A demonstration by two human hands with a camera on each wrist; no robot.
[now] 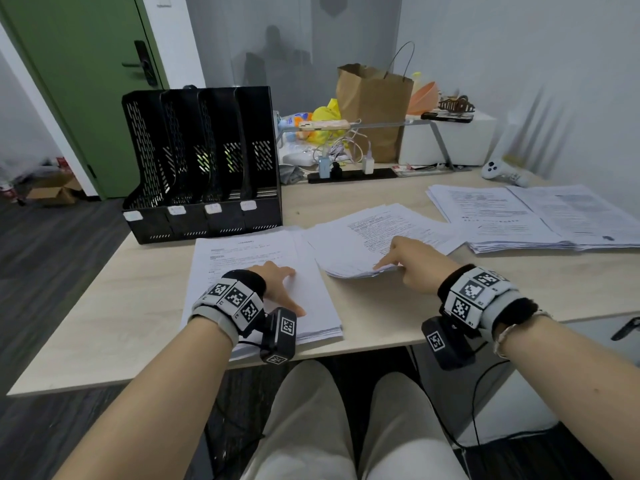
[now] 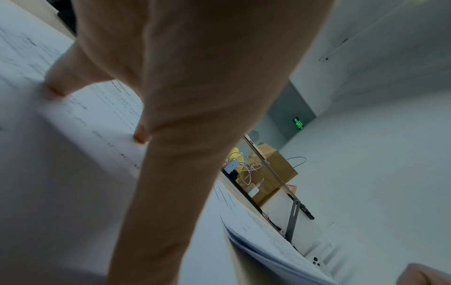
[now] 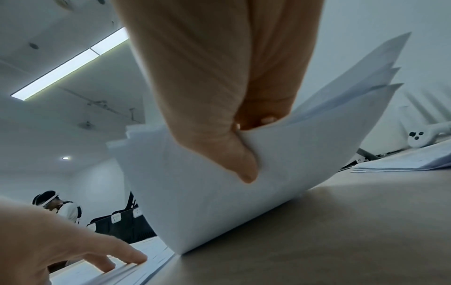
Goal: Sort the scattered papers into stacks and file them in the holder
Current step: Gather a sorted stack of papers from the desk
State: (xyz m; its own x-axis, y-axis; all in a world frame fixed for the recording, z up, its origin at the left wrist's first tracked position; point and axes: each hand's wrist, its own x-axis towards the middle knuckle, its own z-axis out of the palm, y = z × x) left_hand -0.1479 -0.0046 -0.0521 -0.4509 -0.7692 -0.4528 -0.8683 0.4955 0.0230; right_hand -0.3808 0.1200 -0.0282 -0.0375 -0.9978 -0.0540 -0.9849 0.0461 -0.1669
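Note:
A neat stack of printed papers [image 1: 263,285] lies at the desk's front edge, and my left hand [image 1: 280,285] rests flat on it with fingers spread [image 2: 56,90]. To its right a loose, fanned pile of papers [image 1: 367,237] lies askew. My right hand [image 1: 398,261] pinches the near edge of that pile, thumb [image 3: 241,164] under and fingers on top, and lifts it so the sheets [image 3: 219,192] curl up off the desk. A black four-slot file holder [image 1: 204,164] stands at the back left, its slots seeming empty.
More spread papers [image 1: 540,216] cover the right of the desk, with a white controller [image 1: 502,171] behind them. A paper bag [image 1: 374,109], chargers and cables [image 1: 343,161], a monitor stand and a white box crowd the back. Another person [image 3: 61,206] shows in the right wrist view.

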